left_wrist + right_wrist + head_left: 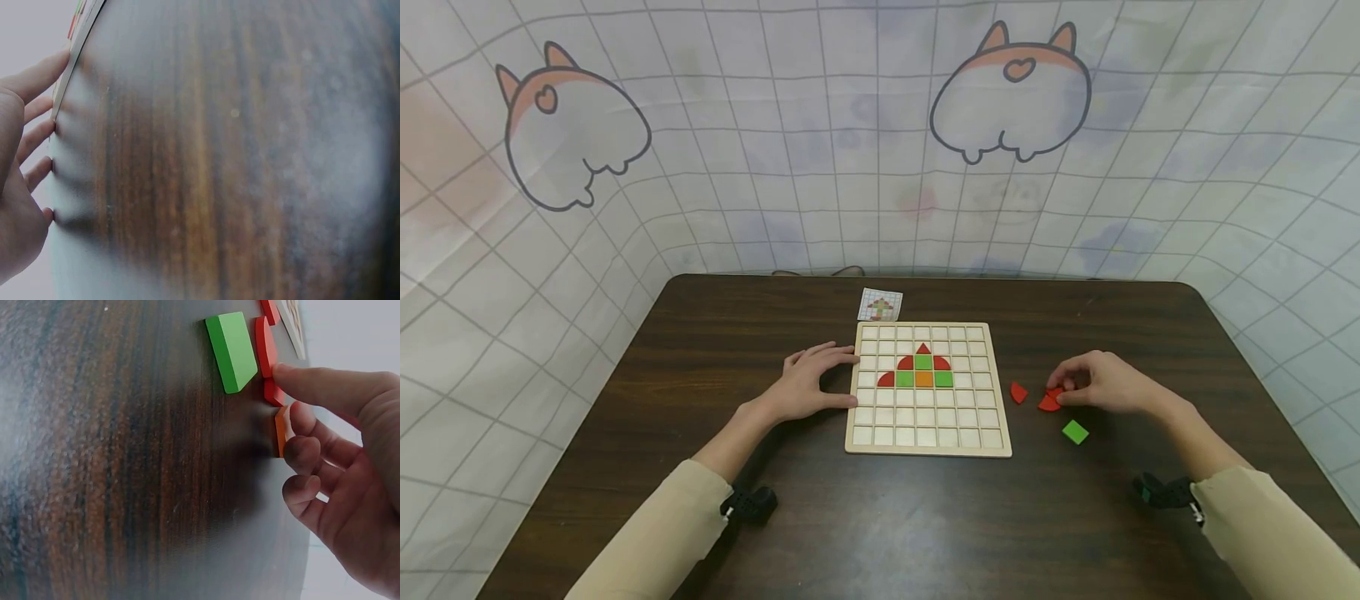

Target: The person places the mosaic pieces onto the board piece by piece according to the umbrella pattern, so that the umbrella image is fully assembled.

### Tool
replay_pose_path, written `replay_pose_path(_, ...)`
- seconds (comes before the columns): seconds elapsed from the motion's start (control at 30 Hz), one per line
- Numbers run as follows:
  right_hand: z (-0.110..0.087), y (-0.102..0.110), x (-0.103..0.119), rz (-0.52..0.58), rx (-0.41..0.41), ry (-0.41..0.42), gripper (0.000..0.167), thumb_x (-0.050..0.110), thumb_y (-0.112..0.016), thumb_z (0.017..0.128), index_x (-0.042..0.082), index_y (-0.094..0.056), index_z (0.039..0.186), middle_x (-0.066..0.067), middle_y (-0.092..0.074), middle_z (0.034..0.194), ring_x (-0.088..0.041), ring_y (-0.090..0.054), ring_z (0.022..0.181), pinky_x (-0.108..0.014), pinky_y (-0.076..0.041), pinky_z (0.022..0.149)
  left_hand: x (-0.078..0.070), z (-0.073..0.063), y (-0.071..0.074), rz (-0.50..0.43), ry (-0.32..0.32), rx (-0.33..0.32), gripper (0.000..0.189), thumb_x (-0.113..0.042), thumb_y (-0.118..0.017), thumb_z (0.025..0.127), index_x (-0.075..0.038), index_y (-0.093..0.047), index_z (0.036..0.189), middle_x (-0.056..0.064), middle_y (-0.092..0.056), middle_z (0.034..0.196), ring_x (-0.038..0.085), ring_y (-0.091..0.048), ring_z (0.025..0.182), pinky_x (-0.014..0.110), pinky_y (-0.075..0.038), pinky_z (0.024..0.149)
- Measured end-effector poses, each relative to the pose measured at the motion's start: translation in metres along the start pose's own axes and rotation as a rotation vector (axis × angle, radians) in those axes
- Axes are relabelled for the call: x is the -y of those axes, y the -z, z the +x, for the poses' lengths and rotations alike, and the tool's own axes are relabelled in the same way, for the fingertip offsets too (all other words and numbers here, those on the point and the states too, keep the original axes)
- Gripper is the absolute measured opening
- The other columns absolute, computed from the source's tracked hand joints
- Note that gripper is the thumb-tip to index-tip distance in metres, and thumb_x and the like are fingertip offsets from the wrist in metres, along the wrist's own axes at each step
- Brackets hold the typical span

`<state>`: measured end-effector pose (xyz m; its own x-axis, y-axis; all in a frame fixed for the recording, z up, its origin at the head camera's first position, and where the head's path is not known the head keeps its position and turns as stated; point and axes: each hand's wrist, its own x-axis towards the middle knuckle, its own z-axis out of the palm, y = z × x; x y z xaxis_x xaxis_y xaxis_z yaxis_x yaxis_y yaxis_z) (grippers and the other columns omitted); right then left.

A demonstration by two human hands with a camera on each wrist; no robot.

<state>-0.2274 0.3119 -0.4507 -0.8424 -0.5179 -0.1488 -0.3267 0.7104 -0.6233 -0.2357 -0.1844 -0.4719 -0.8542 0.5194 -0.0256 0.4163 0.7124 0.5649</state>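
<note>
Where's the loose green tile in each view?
Head: right of centre, below the red pieces; the loose green tile lies flat on the table.
Left wrist: not in it.
Right wrist: upper middle, left of the red pieces.
Shared landmark: the board, central in head, top left in left wrist, top right in right wrist.

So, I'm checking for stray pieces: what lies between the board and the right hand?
The head view shows a lone red piece beside the board, then more red pieces at the right hand.
</note>
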Motion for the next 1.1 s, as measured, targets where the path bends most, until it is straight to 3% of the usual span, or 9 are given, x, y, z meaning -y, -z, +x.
replay_pose_path(0.37, 0.001, 0.002, -0.007, -0.024, -0.034, -0.033, 0.014, 0.019, -0.077, 0.095, 0.010, -0.077, 0.106, 0.004, -0.058, 0.079, -0.012, -0.050, 0.067, -0.029, -0.041, 0.062, 0.001, 0.001, 0.000, 0.002, 0.006, 0.003, 0.071, -0.048, -0.080, 0.088, -0.015, -0.058, 0.147, 0.006, -0.044, 0.159, 0.032, -0.023, 0.153, 0.071, -0.012, 0.111)
replay_pose_path(0.73, 0.010, -0.004, -0.001, -0.096, -0.138, -0.060, 0.014, 0.024, -0.076, 0.096, 0.011, -0.073, 0.095, 0.005, -0.059, 0.074, -0.015, -0.050, 0.064, -0.032, -0.041, 0.059, 0.001, 0.001, 0.000, 0.004, 0.014, 0.003, 0.070, -0.048, -0.080, 0.088, -0.016, -0.058, 0.146, 0.006, -0.044, 0.159, 0.032, -0.023, 0.153, 0.071, -0.011, 0.111)
replay_pose_path(0.97, 0.020, -0.010, -0.001, -0.152, -0.192, -0.086, 0.023, 0.028, -0.072, 0.098, 0.011, -0.068, 0.084, 0.004, -0.056, 0.067, -0.015, -0.049, 0.058, -0.033, -0.039, 0.056, 0.001, 0.000, 0.000, 0.005, 0.005, -0.005, 0.070, -0.047, -0.080, 0.088, -0.015, -0.058, 0.146, 0.006, -0.045, 0.158, 0.032, -0.023, 0.153, 0.071, -0.012, 0.111)
replay_pose_path(1.1, 0.020, -0.010, -0.002, -0.169, -0.235, -0.056, 0.021, 0.024, -0.069, 0.101, 0.009, -0.070, 0.086, 0.005, -0.057, 0.068, -0.014, -0.050, 0.059, -0.034, -0.041, 0.058, 0.002, 0.001, -0.002, 0.005, -0.003, -0.002, 0.070, -0.047, -0.080, 0.089, -0.016, -0.058, 0.147, 0.005, -0.044, 0.159, 0.032, -0.022, 0.153, 0.070, -0.012, 0.111)
